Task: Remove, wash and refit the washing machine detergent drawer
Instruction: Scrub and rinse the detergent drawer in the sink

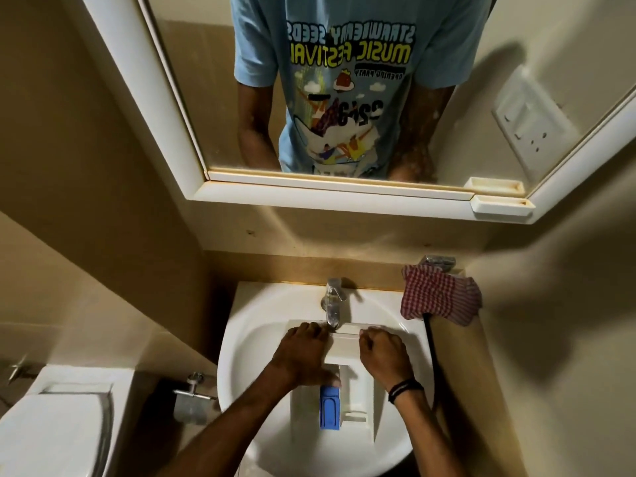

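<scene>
White detergent drawer (359,394) with blue insert (329,407) lies in the basin (247,342).

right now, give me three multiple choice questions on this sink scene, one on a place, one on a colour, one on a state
1. Where is the detergent drawer?
A) on a kitchen table
B) in the sink, below the tap
C) on the floor

2. What colour is the insert in the drawer?
A) blue
B) green
C) orange

3. How is the drawer held?
A) by nobody
B) by one hand only
C) by both hands

Answers:
1 B: it lies in the white sink, its front under the tap.
2 A: the insert is plainly blue.
3 C: the left hand and right hand each grip one side.
</scene>
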